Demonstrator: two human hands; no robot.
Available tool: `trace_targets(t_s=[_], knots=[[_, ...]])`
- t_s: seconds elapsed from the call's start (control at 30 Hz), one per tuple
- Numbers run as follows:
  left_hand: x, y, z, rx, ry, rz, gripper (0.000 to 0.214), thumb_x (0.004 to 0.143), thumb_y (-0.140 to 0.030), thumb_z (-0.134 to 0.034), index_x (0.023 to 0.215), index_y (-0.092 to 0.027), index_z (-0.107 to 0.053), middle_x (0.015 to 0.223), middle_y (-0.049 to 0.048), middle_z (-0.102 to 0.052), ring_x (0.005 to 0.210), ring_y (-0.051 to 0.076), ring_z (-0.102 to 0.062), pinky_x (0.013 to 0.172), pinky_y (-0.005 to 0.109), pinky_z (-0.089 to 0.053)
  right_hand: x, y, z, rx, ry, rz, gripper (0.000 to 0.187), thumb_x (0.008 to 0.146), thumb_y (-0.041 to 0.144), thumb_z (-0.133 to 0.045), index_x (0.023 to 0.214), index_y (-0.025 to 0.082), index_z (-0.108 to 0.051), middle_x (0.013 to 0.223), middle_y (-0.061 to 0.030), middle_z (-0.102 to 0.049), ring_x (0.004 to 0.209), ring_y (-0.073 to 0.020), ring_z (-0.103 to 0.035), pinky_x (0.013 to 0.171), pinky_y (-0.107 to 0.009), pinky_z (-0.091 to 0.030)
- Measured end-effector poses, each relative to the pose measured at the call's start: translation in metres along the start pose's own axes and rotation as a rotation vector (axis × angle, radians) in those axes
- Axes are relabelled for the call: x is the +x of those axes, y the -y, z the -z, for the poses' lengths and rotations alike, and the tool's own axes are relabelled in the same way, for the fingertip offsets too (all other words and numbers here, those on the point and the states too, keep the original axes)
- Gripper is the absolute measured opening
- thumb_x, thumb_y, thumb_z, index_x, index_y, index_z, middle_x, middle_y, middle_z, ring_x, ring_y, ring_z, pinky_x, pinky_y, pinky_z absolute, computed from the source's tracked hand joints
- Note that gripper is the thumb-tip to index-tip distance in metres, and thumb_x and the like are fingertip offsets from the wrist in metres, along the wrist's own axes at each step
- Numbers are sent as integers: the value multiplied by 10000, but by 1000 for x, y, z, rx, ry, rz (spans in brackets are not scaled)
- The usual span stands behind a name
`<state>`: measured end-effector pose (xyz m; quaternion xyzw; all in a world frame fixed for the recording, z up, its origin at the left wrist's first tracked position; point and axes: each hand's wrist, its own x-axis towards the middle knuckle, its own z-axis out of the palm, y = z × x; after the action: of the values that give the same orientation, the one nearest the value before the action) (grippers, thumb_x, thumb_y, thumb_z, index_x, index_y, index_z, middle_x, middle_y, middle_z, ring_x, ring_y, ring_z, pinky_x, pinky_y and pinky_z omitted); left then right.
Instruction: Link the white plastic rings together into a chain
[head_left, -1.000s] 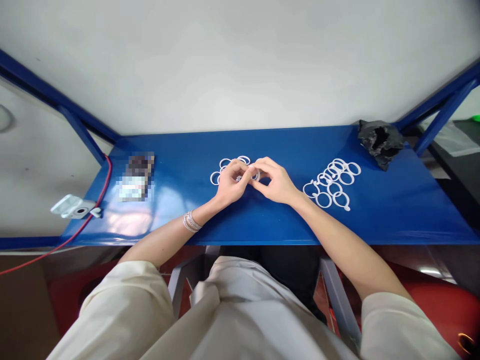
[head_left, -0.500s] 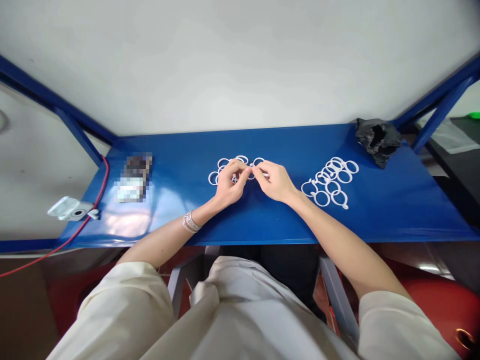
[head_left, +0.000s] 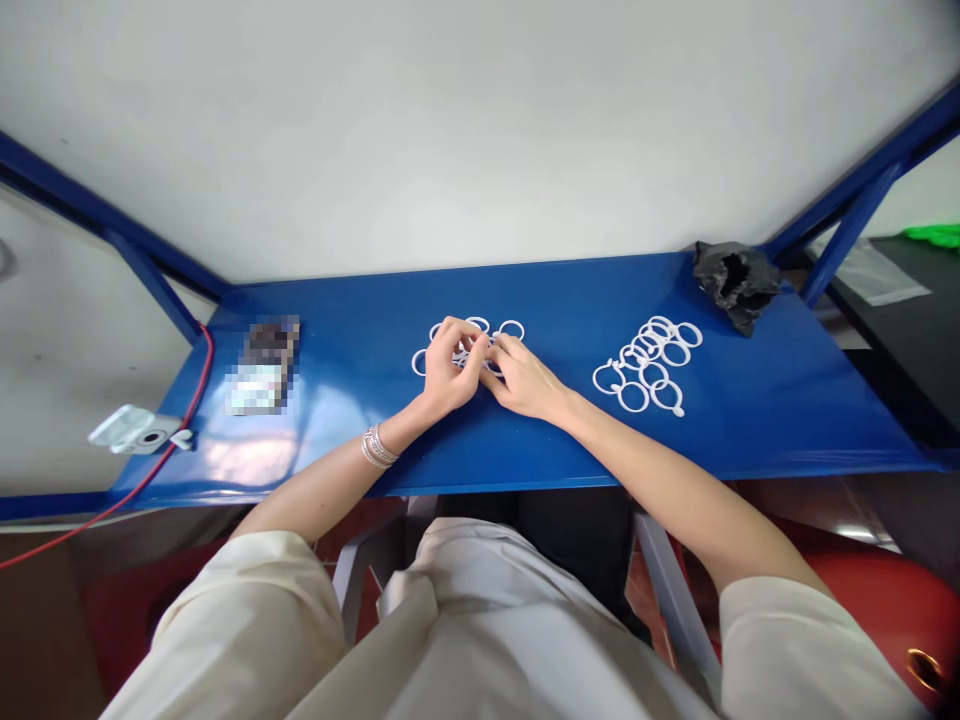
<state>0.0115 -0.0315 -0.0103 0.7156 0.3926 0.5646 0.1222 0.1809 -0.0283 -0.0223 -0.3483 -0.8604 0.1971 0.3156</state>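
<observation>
My left hand is closed, its thumb and forefinger meeting in a pinch at a white plastic ring mostly hidden by the fingers. Against those fingertips lies my right hand, its fingers also closed on the white ring. Several loose white rings lie on the blue table around and beneath both hands. One white ring lies flat just beyond the right fingers. Farther right is a loose pile of white rings, thin hoops with small round tabs, partly overlapping.
A crumpled black plastic bag sits at the back right corner. At left are a blurred-out flat object, a small white device and a red cable. Blue frame bars and a pale wall stand behind.
My right hand has moved left and slightly down, close against the left fingertips. A ring beyond the hands shows more fully. The view has shifted slightly.
</observation>
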Motion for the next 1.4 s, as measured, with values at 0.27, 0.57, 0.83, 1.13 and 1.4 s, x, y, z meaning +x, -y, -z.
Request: trace_targets(t_s=[0.27,0.57,0.83,1.13,1.4], knots=[[-2,2,0,149,18,-34,91,1041,-292,-619,1004,-210,-631,924,44,-674,832,177,-583,797,365,-506,6,4,31,-47,56,9,421,1071,349,-567,1459,211,-658,1600,-194,-528,1409,-391,-521,1152,-621,-440],[-3,0,-2,163,53,-66,45,1017,-253,-641,1003,-213,-629,955,49,-693,859,180,-597,782,349,-498,-17,-49,161,-262,549,-832,342,729,369,-939,1019,221,-838,1029,-78,-793,815,-256,-730,725,-389,-540],[-4,-5,-2,154,127,-88,49,1003,-245,-656,1016,-205,-631,875,21,-659,756,145,-590,735,313,-495,-3,-30,121,-200,198,-468,63,859,240,-803,807,209,-785,944,-82,-768,870,-246,-709,852,-399,-531],[-5,-5,-1,7,274,-46,141,1055,-305,-649,1099,-171,-659,809,16,-739,540,70,-579,531,218,-433,2,-1,54,238,-116,-48,116,983,299,-660,929,214,-716,1005,-72,-758,782,-184,-670,759,-353,-554],[-7,-1,-4,-321,160,187,248,1108,-445,-567,1083,-207,-631,808,9,-705,565,84,-653,531,219,-526,5,-2,53,488,-124,-314,394,880,579,-820,921,204,-705,830,-37,-735,658,-158,-636,625,-309,-503]])
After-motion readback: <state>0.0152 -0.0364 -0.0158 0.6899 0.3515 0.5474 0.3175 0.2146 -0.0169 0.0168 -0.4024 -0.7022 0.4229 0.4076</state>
